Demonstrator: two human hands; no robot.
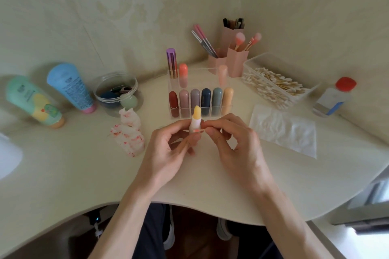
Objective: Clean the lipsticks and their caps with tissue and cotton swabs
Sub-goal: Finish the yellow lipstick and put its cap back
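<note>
Mid-task. A crumpled white tissue with red stains (129, 132) lies on the table, so some wiping looks done. Can't tell which of the capped lipsticks in the clear acrylic organizer (201, 101) are clean. The left hand (166, 149) grips an uncapped white-tube lipstick with a pale yellow bullet (196, 120), upright just in front of the organizer. The right hand (235, 143) pinches a thin cotton swab (201, 130), tip against the tube.

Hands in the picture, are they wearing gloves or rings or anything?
No gloves. The left hand and the right hand are bare, with no rings, watch or bracelet showing. The arms are bare too, and no sleeves come into view. The nails are too blurry to tell whether they have polish on them.
</note>
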